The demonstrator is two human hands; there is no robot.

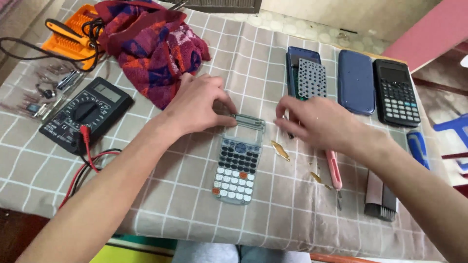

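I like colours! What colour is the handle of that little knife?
Pink knife handle, seen from the head camera.

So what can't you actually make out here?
Head view, the only one:
- Right hand: its fingertips fold under, so any small part in its grip is hidden.
- Calculator front: the left hand covers its top corner.
- Pink tool: upper end under the right hand.
- Orange case: partly under the cloth.
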